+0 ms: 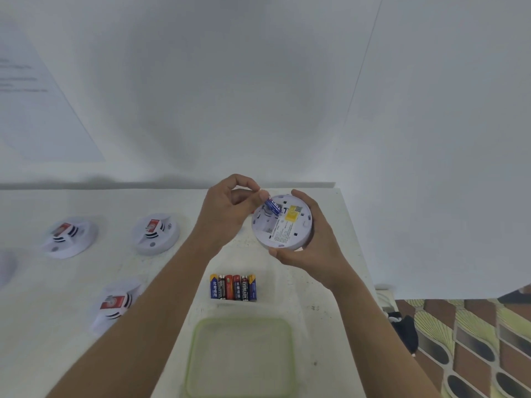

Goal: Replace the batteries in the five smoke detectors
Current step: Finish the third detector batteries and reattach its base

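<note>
My right hand (309, 248) holds a white round smoke detector (283, 225) above the table, its back side up, showing a yellow sticker and an open battery bay. My left hand (227, 214) pinches a blue battery (272, 205) by its end, tilted with its lower tip in the bay. A row of several batteries (233, 287) lies on the table below my hands. Three more detectors rest face up to the left: one far left (70, 237), one in the middle (156, 234) and one partly behind my left forearm (115, 305).
A pale green shallow container (201, 334) sits near the front edge of the white table (316, 326). A white wall stands behind. The table's right edge drops to a patterned floor (474, 340), with a dark object (405, 331) there.
</note>
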`<action>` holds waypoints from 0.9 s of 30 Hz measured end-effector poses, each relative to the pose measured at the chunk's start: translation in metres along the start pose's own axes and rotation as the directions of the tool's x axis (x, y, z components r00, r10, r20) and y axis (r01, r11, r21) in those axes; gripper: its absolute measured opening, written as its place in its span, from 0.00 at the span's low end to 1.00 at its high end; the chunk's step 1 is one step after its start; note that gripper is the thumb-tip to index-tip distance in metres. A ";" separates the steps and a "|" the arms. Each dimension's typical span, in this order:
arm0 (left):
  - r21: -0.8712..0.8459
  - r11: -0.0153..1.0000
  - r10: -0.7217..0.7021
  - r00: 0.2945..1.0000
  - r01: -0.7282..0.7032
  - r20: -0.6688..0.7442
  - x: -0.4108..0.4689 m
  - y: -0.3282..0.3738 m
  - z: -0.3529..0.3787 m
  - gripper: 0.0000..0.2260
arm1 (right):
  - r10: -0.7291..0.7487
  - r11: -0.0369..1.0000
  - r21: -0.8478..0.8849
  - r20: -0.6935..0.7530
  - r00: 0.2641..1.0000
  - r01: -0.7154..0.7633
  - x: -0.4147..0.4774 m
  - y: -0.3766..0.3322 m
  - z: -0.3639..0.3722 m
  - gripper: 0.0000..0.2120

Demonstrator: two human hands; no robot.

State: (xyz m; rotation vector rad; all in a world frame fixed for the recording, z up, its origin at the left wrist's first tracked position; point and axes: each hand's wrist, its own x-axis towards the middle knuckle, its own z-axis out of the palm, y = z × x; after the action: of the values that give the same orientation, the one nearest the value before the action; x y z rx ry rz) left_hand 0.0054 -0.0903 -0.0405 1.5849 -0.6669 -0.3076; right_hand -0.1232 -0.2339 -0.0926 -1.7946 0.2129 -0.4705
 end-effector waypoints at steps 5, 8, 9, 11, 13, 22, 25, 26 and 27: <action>0.096 0.994 0.046 0.998 -0.049 0.038 -0.001 -0.003 -0.007 0.05 | -0.027 0.999 -0.037 0.053 0.998 0.029 0.000 -0.007 -0.001 0.47; 0.122 0.991 0.052 0.996 -0.061 0.072 -0.001 -0.004 -0.009 0.01 | -0.048 0.998 -0.031 0.057 0.997 0.050 0.002 -0.010 -0.002 0.48; 0.121 0.991 0.043 0.993 -0.056 0.106 -0.002 -0.003 -0.008 0.02 | -0.050 0.998 -0.036 0.063 0.997 0.052 0.003 -0.009 -0.002 0.48; 0.085 0.996 0.022 0.985 -0.037 0.169 -0.004 -0.003 -0.007 0.03 | -0.045 0.998 -0.043 0.076 0.996 0.049 0.005 -0.007 0.000 0.48; 0.046 0.999 0.011 0.979 -0.021 0.204 -0.005 -0.005 -0.007 0.04 | -0.042 0.998 -0.047 0.071 0.997 0.045 0.006 -0.006 0.001 0.48; 0.319 0.932 0.110 0.972 -0.175 0.209 -0.005 -0.010 -0.006 0.05 | -0.065 0.998 -0.015 0.095 0.993 0.067 0.013 -0.013 -0.001 0.44; 0.348 0.912 0.146 0.965 -0.216 0.216 -0.004 -0.013 -0.008 0.06 | -0.060 0.998 -0.016 0.101 0.993 0.062 0.014 -0.015 -0.003 0.44; 0.361 0.908 0.142 0.966 -0.214 0.215 -0.003 -0.015 -0.008 0.07 | -0.053 0.998 -0.010 0.100 0.994 0.054 0.014 -0.014 -0.004 0.44; 0.370 0.905 0.134 0.967 -0.207 0.215 -0.003 -0.016 -0.008 0.07 | -0.047 0.999 -0.001 0.100 0.994 0.047 0.014 -0.014 -0.004 0.44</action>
State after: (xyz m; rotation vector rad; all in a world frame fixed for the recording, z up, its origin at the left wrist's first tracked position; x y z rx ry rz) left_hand 0.0116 -0.0817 -0.0556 1.8752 -1.0581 -0.1987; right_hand -0.1138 -0.2393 -0.0756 -1.8241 0.1020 -0.4128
